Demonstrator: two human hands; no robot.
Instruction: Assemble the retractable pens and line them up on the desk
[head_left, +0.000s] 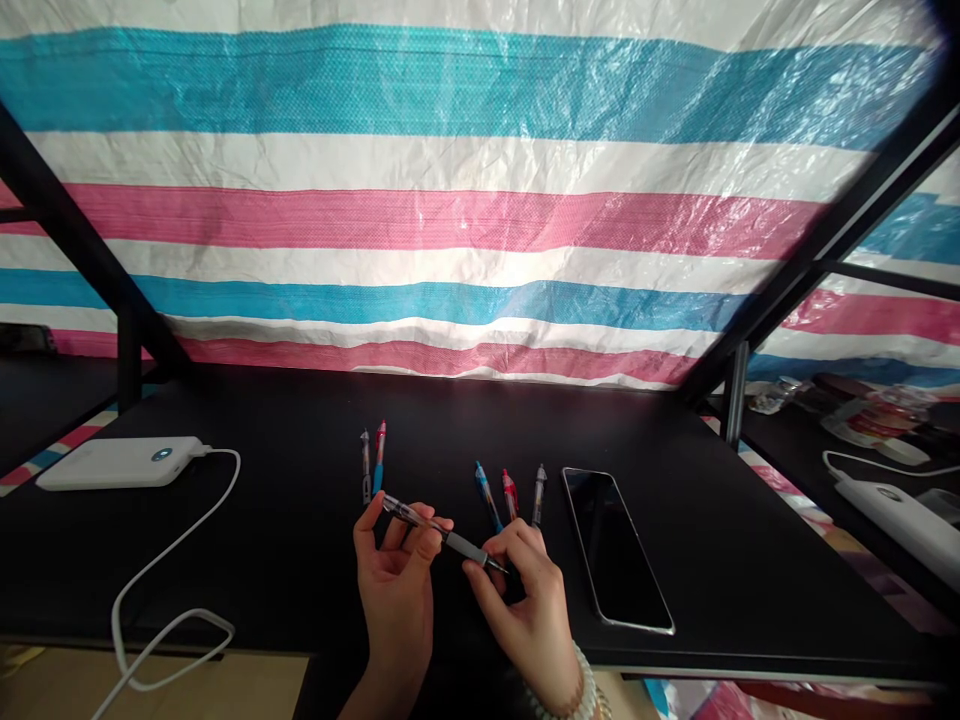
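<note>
The left hand [401,575] and right hand [529,590] both grip a gray pen [446,537], slanted between their fingers above the black table [300,580]. Beyond the right hand lie blue [488,495], red [510,492] and clear [539,494] pens; a phone [619,550] lies just to its right. Two more pens [379,458] lie beyond the left hand, and a white power bank [120,463] with its cable [176,543] lies well off to its left.

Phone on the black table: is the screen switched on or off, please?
Off, as it looks: the screen of the phone is plain black, with nothing lit on it.
</note>
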